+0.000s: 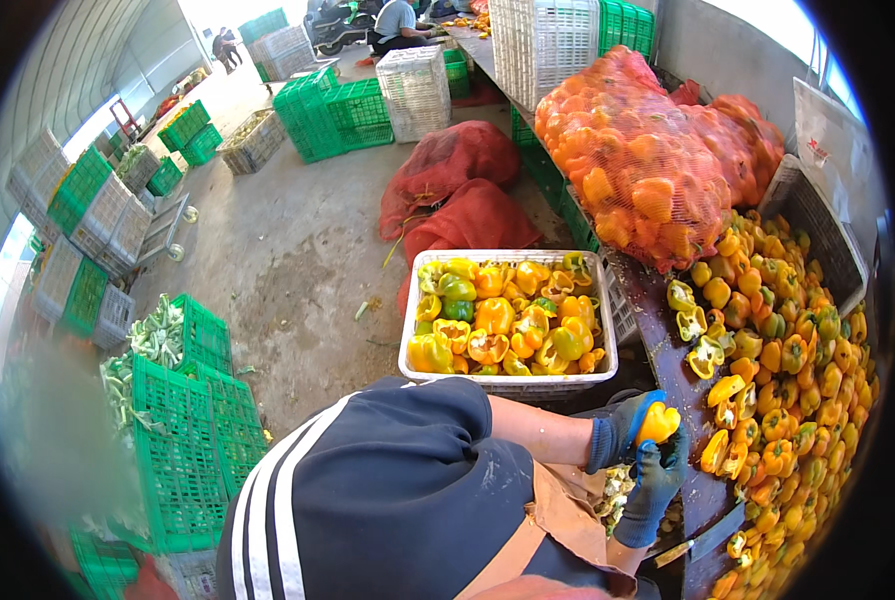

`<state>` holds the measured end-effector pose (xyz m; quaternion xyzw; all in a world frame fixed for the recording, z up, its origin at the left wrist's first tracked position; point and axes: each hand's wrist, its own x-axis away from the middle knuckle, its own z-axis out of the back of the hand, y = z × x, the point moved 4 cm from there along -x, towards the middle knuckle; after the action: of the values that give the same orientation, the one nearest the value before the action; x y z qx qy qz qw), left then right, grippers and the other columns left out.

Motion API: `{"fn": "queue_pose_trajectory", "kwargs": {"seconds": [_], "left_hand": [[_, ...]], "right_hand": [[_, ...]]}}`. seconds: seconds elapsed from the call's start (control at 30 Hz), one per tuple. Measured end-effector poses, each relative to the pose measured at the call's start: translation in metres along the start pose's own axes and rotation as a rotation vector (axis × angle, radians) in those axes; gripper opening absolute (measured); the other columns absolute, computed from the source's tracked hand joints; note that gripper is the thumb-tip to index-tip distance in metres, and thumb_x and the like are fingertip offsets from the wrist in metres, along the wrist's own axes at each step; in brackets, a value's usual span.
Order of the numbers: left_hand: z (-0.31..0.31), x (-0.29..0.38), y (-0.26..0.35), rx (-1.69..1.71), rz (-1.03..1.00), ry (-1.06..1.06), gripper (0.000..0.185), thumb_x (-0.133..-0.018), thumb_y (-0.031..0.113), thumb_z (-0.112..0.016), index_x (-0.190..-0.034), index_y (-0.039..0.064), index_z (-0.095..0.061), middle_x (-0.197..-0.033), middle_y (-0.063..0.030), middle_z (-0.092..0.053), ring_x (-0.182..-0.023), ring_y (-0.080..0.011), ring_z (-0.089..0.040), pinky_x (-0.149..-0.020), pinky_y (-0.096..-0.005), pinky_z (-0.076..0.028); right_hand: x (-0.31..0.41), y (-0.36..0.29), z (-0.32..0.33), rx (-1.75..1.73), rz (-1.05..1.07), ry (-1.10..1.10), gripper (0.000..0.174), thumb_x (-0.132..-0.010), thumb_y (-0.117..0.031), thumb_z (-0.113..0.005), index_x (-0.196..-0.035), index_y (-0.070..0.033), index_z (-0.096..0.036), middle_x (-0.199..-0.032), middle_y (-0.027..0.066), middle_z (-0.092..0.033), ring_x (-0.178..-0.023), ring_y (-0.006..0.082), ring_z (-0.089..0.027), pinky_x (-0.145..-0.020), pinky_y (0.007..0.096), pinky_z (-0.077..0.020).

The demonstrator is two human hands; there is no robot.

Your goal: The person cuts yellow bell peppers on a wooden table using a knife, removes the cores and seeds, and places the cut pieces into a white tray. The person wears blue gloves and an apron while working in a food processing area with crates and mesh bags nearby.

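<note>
A yellow bell pepper (657,422) is between my two hands, beside the table's near edge. My left hand (621,433), in a blue and grey work glove, grips it from the left. The gloved fingers and thumb of my right hand (654,480) close around its lower end; part of the grip is hidden. Just below my right hand, a knife with a broad blade (717,531) and a wooden handle lies at the table edge. Halved peppers (705,356) lie along the dark tabletop (661,319), next to a large heap of whole peppers (792,390).
A white crate (410,330) of cut peppers stands to my left. Beyond it lie red mesh sacks (462,165). A full mesh sack of peppers (635,157) sits on the table. Green crates (177,450) stand behind me. A seated person (399,26) is far off.
</note>
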<state>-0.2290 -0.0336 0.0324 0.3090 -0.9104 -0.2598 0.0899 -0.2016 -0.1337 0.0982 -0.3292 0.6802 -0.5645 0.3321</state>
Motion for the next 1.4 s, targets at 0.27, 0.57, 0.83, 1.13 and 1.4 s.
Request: {"fn": "queue_pose_trajectory", "kwargs": {"seconds": [0.27,0.57,0.83,1.13,1.4], "left_hand": [[0.019,0.004,-0.011,-0.358,-0.071,-0.054,0.008,-0.091,0.014,-0.059,-0.085,0.011,-0.063,-0.077,-0.0054,-0.063,-0.07,-0.0212,-0.061,-0.063,-0.0346,-0.051],[0.019,-0.018,-0.012,-0.915,-0.248,-0.108,0.017,-0.097,0.023,-0.053,-0.1,0.008,-0.06,-0.092,-0.0066,-0.064,-0.084,-0.0171,-0.061,-0.074,-0.032,-0.051],[-0.041,0.026,0.017,-0.375,0.077,0.029,0.066,-0.085,0.028,-0.075,-0.138,0.007,-0.043,-0.11,-0.0082,-0.058,-0.101,-0.0169,-0.057,-0.092,-0.0312,-0.048],[-0.029,0.019,0.007,-0.265,0.115,-0.148,0.04,-0.087,0.022,-0.07,-0.121,0.005,-0.056,-0.106,-0.0033,-0.059,-0.097,-0.0125,-0.057,-0.086,-0.0283,-0.048],[-0.039,0.031,0.006,-0.591,-0.29,-0.314,0.023,-0.086,0.021,-0.066,-0.105,0.007,-0.061,-0.098,-0.008,-0.06,-0.091,-0.0224,-0.059,-0.081,-0.0344,-0.051]], "right_hand": [[0.01,0.016,0.003,0.073,0.029,0.01,0.058,-0.084,-0.015,-0.077,-0.133,0.005,-0.052,-0.119,0.0094,-0.062,-0.105,0.0189,-0.06,-0.094,0.0315,-0.0485],[0.008,0.023,0.02,0.156,0.076,0.042,0.066,-0.089,-0.028,-0.072,-0.137,0.006,-0.044,-0.125,0.0139,-0.057,-0.11,0.0237,-0.057,-0.098,0.0335,-0.0451],[0.011,-0.013,0.013,0.298,0.192,-0.055,0.045,-0.084,0.002,-0.069,-0.125,0.004,-0.05,-0.11,0.007,-0.059,-0.103,0.0153,-0.056,-0.093,0.0298,-0.0465],[0.027,0.005,0.015,-0.324,-0.15,-0.044,0.06,-0.086,-0.02,-0.073,-0.135,0.005,-0.049,-0.121,0.0091,-0.06,-0.106,0.0183,-0.06,-0.093,0.0295,-0.0476],[0.025,0.012,0.035,-0.19,-0.244,-0.261,0.054,-0.08,-0.033,-0.079,-0.116,0.001,-0.059,-0.103,0.0027,-0.063,-0.09,0.0131,-0.059,-0.08,0.0261,-0.0466]]}}
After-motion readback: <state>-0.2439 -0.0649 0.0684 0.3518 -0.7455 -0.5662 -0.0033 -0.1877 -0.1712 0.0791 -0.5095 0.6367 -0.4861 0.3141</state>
